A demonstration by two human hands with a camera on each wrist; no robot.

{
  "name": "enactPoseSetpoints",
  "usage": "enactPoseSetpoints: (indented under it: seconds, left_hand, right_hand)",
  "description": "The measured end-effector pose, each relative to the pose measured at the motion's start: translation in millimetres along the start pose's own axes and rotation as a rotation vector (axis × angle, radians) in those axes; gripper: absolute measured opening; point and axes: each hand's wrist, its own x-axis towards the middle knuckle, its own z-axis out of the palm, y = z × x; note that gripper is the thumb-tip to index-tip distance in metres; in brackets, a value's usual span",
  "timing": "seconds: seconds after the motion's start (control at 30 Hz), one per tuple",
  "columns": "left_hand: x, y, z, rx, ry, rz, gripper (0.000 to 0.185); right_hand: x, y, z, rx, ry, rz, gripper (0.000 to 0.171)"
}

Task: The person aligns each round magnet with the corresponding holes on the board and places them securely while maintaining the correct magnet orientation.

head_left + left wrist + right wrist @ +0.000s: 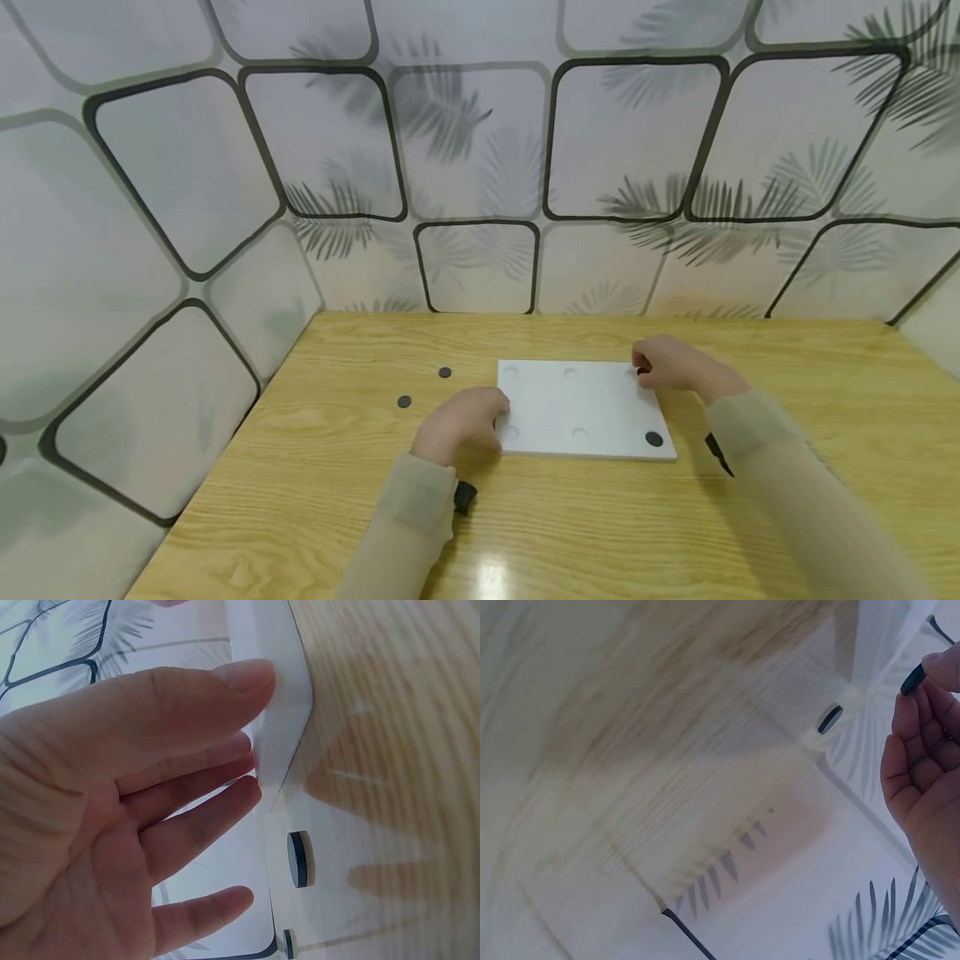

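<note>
A white rectangular board with shallow round recesses lies flat on the table. At its left edge, my left hand touches the board with thumb and fingertips, the fingers loosely extended and spread in the left wrist view. Over the far right corner, my right hand pinches a small black disc between thumb and fingertips. Another black disc sits in the near right recess. The recess beneath the right hand is hidden.
Two loose black discs, a farther one and a nearer one, lie on the wooden table left of the board. One more disc shows near the right hand in its wrist view. A patterned wall borders the table's far side.
</note>
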Motion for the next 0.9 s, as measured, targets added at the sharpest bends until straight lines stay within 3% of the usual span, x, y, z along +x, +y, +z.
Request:
enactPoseSetpoints:
  seconds: [0.3, 0.9]
  left_hand:
    - [-0.3, -1.5, 0.0, 0.039, 0.005, 0.015, 0.024]
    - [-0.6, -1.0, -0.3, 0.005, -0.001, 0.011, 0.021]
  right_hand:
    - [11, -4, 4, 0.017, -0.007, 0.028, 0.008]
    - [14, -3, 9, -0.015, -0.032, 0.053, 0.008]
